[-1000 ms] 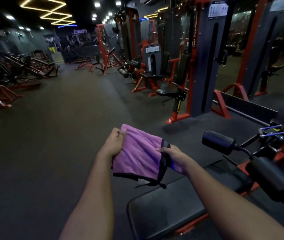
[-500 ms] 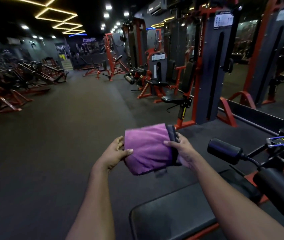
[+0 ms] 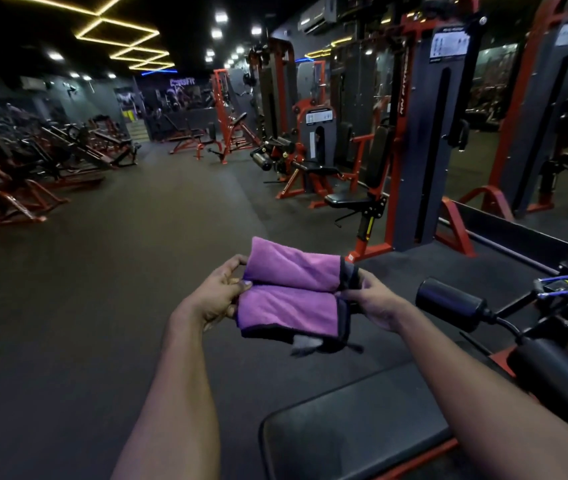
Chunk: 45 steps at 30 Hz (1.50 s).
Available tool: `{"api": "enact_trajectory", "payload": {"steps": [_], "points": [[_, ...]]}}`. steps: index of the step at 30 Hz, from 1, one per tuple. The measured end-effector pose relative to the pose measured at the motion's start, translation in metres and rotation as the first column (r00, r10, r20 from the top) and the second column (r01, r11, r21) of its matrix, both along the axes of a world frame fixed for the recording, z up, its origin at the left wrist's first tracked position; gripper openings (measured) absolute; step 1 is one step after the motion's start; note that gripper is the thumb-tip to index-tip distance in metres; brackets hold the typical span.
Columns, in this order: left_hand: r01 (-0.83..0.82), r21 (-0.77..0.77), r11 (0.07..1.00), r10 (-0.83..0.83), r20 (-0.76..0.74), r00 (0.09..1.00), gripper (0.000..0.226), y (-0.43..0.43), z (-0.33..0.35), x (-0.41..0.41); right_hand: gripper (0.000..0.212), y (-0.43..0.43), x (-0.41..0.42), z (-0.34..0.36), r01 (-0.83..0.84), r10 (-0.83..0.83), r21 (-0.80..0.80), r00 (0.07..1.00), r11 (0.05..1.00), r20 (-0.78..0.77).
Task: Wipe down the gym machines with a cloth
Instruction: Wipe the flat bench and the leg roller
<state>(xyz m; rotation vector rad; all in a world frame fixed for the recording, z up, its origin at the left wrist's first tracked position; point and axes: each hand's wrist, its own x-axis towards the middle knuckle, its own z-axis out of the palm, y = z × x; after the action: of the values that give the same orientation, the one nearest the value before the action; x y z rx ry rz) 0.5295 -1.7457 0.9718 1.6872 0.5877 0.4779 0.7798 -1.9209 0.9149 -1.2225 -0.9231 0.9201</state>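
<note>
Both hands hold a purple microfibre cloth (image 3: 293, 296) in the air, out over the dark rubber floor (image 3: 102, 306) and touching no machine. The left hand (image 3: 218, 296) pinches its left edge, fingers (image 3: 235, 263) curled over the top fold and thumb at the crease. The right hand (image 3: 372, 303) grips the black-trimmed right edge. The cloth is doubled into two bands, with a loose corner hanging below.

Beneath the right forearm lies the black seat pad (image 3: 355, 420) of a red-framed machine (image 3: 424, 457), its foam roller (image 3: 448, 303) near the right hand. The cloth looks to be getting folded to a fresh face, not wiping. The light is too dim to tell which pads are already wiped. The long row of weight-stack machines (image 3: 424, 150) probably remains.
</note>
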Motion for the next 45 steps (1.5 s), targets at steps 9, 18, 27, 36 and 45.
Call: {"api": "enact_trajectory", "payload": {"steps": [9,18,27,36,45], "points": [[0.051,-0.011,0.999,-0.051,0.042,0.998,0.049,-0.003,0.024,-0.009,0.045,-0.011,0.011,0.016,-0.156,0.163,0.082,0.983,0.984,-0.09],[0.192,0.238,0.952,-0.13,-0.255,0.958,0.037,-0.022,0.05,0.005,0.061,0.012,-0.025,0.033,-0.17,0.223,-0.239,0.951,0.956,0.215],[0.021,0.208,0.978,0.032,-0.247,0.968,0.045,-0.031,0.01,0.014,0.042,0.025,-0.063,0.014,-0.027,0.073,-0.192,0.969,0.981,0.237],[-0.004,0.395,0.919,0.058,-0.126,0.99,0.033,-0.006,-0.02,0.002,0.064,0.019,-0.067,-0.03,-0.348,0.335,-0.362,0.937,0.865,-0.1],[-0.353,0.438,0.827,0.489,-0.251,0.835,0.065,-0.001,-0.082,0.021,0.055,0.041,-0.101,-0.072,-0.071,0.137,-0.395,0.98,0.916,0.142]]}}
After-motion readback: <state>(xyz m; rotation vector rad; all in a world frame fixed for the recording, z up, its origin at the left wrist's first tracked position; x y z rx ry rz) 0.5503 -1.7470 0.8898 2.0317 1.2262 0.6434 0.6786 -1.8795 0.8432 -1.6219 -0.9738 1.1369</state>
